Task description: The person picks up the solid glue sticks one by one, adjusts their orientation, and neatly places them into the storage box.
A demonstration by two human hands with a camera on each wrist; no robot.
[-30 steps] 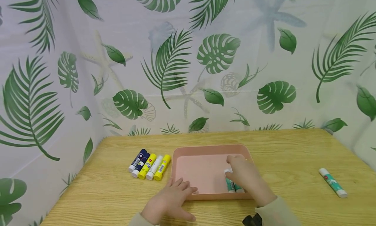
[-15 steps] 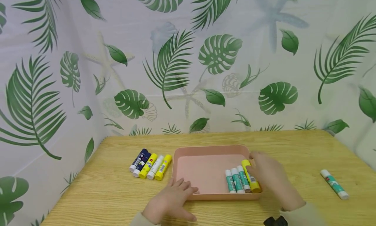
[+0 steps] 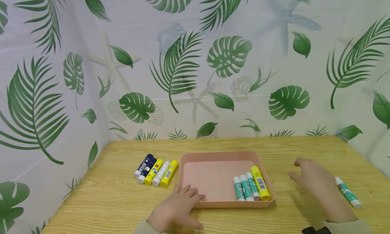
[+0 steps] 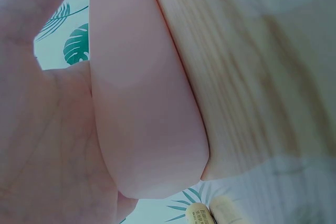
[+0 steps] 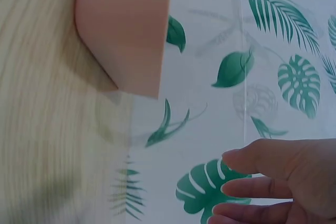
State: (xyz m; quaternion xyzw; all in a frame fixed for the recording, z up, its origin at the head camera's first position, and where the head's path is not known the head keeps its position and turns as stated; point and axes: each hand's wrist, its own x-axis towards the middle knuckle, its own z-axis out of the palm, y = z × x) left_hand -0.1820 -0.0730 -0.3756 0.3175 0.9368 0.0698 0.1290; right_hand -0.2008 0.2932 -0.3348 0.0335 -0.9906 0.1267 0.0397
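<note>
Sticks (image 3: 153,171), 10 total: 5 in row left of 1 tray (image 3: 204,176) (2 navy, 2 yellow, 1 white); 4 side by side in tray's near right corner (3 teal, 1 yellow); 1 lone teal stick (image 3: 348,192) at right on table (image 3: 292,146); left hand (image 3: 179,207) on tray's near left corner, fingers spread; right hand (image 3: 315,178) over table between tray and lone teal stick, thumb and fingers apart
</note>
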